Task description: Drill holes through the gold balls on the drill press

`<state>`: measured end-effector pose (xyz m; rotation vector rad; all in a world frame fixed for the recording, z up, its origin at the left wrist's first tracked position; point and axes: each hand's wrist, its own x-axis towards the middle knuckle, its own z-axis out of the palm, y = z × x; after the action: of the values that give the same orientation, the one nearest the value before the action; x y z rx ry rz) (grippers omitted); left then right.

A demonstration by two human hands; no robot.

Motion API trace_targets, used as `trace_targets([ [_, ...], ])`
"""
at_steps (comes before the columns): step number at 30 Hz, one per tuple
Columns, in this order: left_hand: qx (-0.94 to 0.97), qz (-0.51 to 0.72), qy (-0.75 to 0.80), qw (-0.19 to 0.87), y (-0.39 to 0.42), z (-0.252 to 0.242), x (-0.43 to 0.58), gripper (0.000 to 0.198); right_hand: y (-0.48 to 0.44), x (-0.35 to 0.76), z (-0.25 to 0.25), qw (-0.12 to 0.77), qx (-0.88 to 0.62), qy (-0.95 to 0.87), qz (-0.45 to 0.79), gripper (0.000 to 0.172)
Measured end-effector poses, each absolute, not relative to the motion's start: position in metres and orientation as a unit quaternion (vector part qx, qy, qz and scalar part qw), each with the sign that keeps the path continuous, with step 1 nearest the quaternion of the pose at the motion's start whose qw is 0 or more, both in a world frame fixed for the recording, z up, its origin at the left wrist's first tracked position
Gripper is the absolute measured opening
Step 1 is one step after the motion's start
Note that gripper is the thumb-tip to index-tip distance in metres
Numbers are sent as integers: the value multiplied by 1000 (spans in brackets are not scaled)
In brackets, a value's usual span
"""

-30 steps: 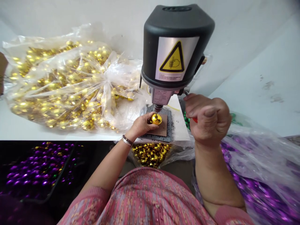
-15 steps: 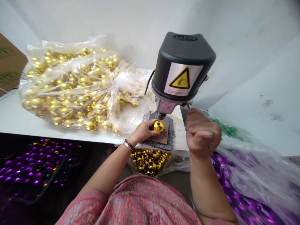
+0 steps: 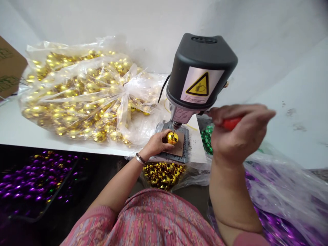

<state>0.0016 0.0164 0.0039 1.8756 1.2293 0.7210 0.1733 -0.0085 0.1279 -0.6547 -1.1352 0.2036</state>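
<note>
Head view, looking down on the bench. Left hand (image 3: 155, 144) curled around a gold bauble (image 3: 172, 138), fingers over its near side, the bauble seated on a brown pad (image 3: 180, 145) atop a grey base plate (image 3: 175, 157) and directly under the drill bit (image 3: 174, 128). Contact between bit tip and bauble too small to make out. Right hand (image 3: 238, 135) raised beside the press, closed narrow around a red-handled tool (image 3: 231, 123), most of the handle hidden by the fingers and the tool's far end not visible. Black drill head (image 3: 202, 58) with yellow warning label (image 3: 197, 84) blocking the view behind it. Knotted clear bag (image 3: 77, 92) of gold baubles on the white table (image 3: 38, 138), contents blurred by plastic folds. Cardboard box (image 3: 10, 66) cut off at the left edge. Below the table edge, loose gold pieces (image 3: 164, 175) in an open bag. Purple beads (image 3: 38, 181) at lower left, dim in shadow. Green beads (image 3: 207, 140) partly hidden behind the right hand. Purple strands under clear plastic (image 3: 279, 212) at lower right. Bracelet (image 3: 140, 159) on the left wrist; pink patterned top (image 3: 146, 218) across the bottom of the view.
</note>
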Motion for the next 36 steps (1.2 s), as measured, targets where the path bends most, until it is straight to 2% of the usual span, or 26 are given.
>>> trace_targets([
  [5,720,328,474,387,-3,-3,-6,64,0,166,157,789,-334,-496,145,49],
  [8,709,348,477,386,-18,-5,-15,65,0,163,157,802,-325,-479,151,44],
  [13,717,353,464,383,-40,6,-32,64,0,161,156,804,-336,-472,133,49],
  [16,728,357,449,375,-50,11,-39,62,0,161,156,808,-328,-471,136,46],
  [20,747,326,443,374,-58,7,-46,61,-2,159,155,814,-309,-469,148,40],
  [25,786,262,428,360,-63,1,-52,70,-7,158,152,823,-309,-451,154,36],
  [28,775,295,462,315,-52,8,-55,51,-8,159,150,818,-324,-452,145,33],
  [31,755,341,514,223,-19,22,-61,34,-7,161,148,823,-310,-456,138,33],
  [33,723,379,564,127,11,33,-71,33,-5,165,147,819,-308,-461,146,36],
  [36,610,432,664,-7,47,45,-106,42,-2,170,145,806,-318,-473,157,45],
])
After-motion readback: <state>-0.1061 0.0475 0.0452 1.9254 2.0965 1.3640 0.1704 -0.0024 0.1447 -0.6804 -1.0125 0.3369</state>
